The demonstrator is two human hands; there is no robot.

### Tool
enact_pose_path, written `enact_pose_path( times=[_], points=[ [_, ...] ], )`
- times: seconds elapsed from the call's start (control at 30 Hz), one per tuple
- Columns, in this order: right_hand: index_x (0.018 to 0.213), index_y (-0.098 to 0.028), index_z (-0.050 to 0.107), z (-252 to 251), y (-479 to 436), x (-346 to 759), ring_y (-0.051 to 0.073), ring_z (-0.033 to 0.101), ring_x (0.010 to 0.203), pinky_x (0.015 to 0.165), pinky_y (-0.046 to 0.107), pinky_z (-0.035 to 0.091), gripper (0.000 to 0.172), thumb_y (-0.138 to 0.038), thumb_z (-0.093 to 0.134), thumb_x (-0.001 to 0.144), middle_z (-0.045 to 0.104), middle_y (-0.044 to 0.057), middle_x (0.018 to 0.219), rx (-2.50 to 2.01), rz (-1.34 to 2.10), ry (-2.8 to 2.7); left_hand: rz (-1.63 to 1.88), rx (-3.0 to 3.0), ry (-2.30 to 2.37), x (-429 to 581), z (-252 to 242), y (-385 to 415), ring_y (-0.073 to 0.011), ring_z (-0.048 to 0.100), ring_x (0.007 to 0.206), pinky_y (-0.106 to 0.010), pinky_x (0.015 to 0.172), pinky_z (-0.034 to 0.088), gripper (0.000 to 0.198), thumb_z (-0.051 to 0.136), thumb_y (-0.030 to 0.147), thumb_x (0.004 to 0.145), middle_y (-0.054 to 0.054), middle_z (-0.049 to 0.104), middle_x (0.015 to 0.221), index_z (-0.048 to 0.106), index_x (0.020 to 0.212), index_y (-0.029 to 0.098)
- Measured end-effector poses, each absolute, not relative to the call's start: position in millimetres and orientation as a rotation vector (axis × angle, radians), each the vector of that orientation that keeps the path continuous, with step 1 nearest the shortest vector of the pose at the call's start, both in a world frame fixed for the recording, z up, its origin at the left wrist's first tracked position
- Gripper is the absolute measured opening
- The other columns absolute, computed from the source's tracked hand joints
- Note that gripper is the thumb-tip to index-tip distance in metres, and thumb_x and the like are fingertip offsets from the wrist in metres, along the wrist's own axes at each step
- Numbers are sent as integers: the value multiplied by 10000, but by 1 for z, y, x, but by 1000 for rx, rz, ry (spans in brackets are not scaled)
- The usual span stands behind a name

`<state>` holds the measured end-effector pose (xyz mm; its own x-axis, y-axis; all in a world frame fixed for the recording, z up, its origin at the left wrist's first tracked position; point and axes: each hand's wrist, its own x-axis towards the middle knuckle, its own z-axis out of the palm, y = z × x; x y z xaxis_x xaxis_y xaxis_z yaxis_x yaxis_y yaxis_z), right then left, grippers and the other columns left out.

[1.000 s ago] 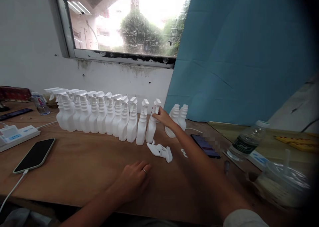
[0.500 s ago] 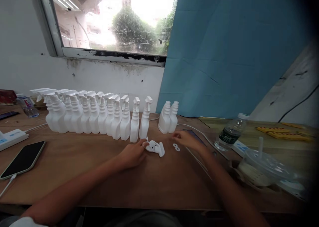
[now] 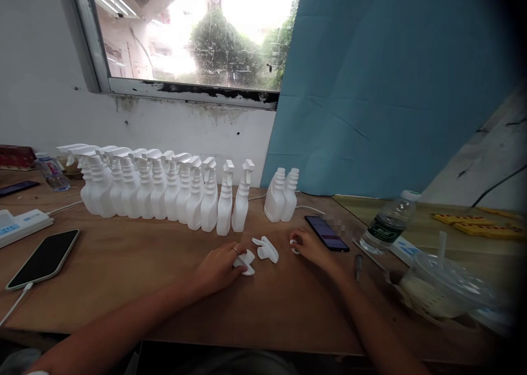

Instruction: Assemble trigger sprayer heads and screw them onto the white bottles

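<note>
My left hand [image 3: 220,266] is closed on a white trigger spray head [image 3: 246,262] just above the brown tabletop. Another spray head [image 3: 267,249] lies on the table a little to its right. The fingers of my right hand [image 3: 307,246] pinch down at a small flat white ring [image 3: 293,246], mostly covered by the fingertips. Behind, a row of white spray bottles [image 3: 224,207] stands with trigger heads fitted. Two white bottles with bare necks [image 3: 276,196] stand upright right of that row.
A dark phone [image 3: 327,233] and a small pointed object [image 3: 358,266] lie right of my right hand. Beyond are a water bottle [image 3: 389,221] and a lidded plastic cup [image 3: 442,287]. On the left are a charging phone [image 3: 43,258] and a power strip [image 3: 24,225].
My left hand has drawn one spray head toward me, apart from the other. My right hand has come down onto the white rings, which lay uncovered before.
</note>
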<state>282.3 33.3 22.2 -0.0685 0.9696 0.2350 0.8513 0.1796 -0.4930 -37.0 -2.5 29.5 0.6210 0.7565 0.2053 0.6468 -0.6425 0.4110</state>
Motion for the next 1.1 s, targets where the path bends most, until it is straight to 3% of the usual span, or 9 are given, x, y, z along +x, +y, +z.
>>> enact_pose_path(
  times=[0.17,0.3,0.47,0.6,0.7,0.9,1.1],
  points=[
    [709,-200,585,41,15,261,201,584,717,709,320,471,105,-265,538,777,625,40,747,-1583,285,-1870,671,2672,1205,-51,19,-26,-268,542,997,-402,874,461,452,735,327,802,-61,634,1044,585,1217,229],
    [856,-220,634,49,-23,209,207,622,865,787,313,496,153,-329,533,890,667,52,917,-1358,350,-1866,874,2623,1244,-58,7,-39,-290,521,1096,-443,942,429,393,776,292,766,-75,587,1190,619,1125,261],
    [865,-239,651,31,-64,144,182,626,814,731,301,518,88,-215,582,912,636,39,916,-938,443,-1826,584,2382,1289,-62,9,-51,-221,629,909,-324,776,499,314,702,266,821,-13,631,1007,570,1106,269],
    [1003,-251,620,18,-76,129,195,622,897,810,338,525,202,-110,497,927,635,55,981,-852,363,-1987,604,2400,1225,-65,20,-59,-249,627,954,-365,813,503,392,633,301,858,-64,622,1090,484,1214,232],
    [1079,-251,579,18,-79,130,216,599,970,858,380,517,280,-67,456,907,622,72,1046,-834,334,-2083,687,2408,1105,-68,22,-62,-233,623,960,-360,840,500,334,530,282,914,-77,626,1091,452,1231,213],
    [1100,-242,556,14,-80,133,253,554,1128,953,432,503,233,-138,539,892,547,106,1220,-951,289,-2120,695,2431,1026,-72,17,-57,-201,636,905,-310,803,498,184,534,259,920,-39,653,1013,538,1100,223],
    [1128,-257,594,10,-76,135,232,605,1050,917,421,533,232,-153,506,941,609,79,1147,-953,273,-2183,734,2498,959,-73,18,-54,-172,645,900,-272,810,490,115,543,274,952,-11,689,988,593,1052,245]
  ],
)
